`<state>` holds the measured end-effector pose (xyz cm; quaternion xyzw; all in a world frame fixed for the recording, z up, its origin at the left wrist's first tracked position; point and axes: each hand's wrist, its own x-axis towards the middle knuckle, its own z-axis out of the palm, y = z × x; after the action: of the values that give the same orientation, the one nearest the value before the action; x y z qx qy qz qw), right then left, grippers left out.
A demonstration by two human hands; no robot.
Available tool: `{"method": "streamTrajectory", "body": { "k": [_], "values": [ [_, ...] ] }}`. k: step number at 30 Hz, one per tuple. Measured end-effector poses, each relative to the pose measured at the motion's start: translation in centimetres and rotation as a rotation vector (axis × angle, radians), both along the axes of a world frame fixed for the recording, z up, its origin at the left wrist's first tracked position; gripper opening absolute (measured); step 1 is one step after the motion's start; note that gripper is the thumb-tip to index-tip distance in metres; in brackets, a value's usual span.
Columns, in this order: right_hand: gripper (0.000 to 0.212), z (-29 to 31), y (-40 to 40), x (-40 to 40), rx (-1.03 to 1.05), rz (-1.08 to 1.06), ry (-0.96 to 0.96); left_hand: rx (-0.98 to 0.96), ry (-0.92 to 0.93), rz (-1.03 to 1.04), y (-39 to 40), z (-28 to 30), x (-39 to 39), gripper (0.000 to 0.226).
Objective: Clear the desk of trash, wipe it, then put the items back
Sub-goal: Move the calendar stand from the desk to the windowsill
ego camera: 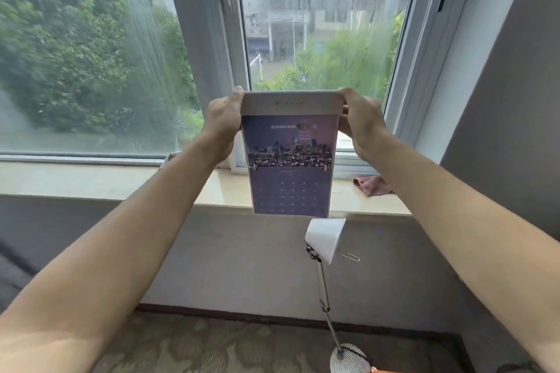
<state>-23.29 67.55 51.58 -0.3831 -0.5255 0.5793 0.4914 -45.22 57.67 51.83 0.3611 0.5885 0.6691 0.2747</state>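
Observation:
A purple calendar (291,160) with a night skyline picture and a white top band hangs upright in front of the window. My left hand (224,121) grips its upper left corner. My right hand (357,121) grips its upper right corner. Both arms are stretched out over the windowsill (121,182). A pink cloth (374,185) lies crumpled on the sill, to the right of the calendar and partly behind my right forearm.
A desk lamp with a white shade (324,238) stands below the calendar, its thin metal arm leading down to a round base (348,359). A paper clip (351,257) shows beside the shade. Patterned carpet (212,345) covers the floor. Wet window panes fill the background.

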Motion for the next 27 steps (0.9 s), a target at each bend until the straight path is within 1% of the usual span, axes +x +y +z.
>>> {"method": "streamTrajectory", "body": {
  "k": [7,14,17,20,25,27],
  "values": [
    [0.045,-2.3,6.2,-3.6,-0.054,0.016,0.011,-0.061,0.027,-0.027,5.2,-1.4,-3.4,0.035],
    [0.029,-5.2,8.8,-8.0,-0.105,-0.019,0.014,-0.089,0.044,-0.069,9.1,-4.6,-7.9,0.036],
    [0.031,-6.4,9.6,-9.8,-0.105,-0.020,0.010,-0.126,0.092,-0.102,9.9,-5.9,-10.3,0.037],
    [0.021,-6.9,10.3,-11.0,-0.071,-0.048,-0.016,-0.127,0.152,-0.149,10.4,-6.8,-11.8,0.040],
    [0.028,-7.0,10.6,-11.3,-0.012,-0.072,-0.121,-0.094,0.365,-0.215,11.4,-7.7,-12.7,0.019],
    [0.025,-6.8,10.7,-11.5,0.003,-0.074,-0.122,-0.092,0.390,-0.225,11.9,-8.0,-13.2,0.021]
  ]
}}
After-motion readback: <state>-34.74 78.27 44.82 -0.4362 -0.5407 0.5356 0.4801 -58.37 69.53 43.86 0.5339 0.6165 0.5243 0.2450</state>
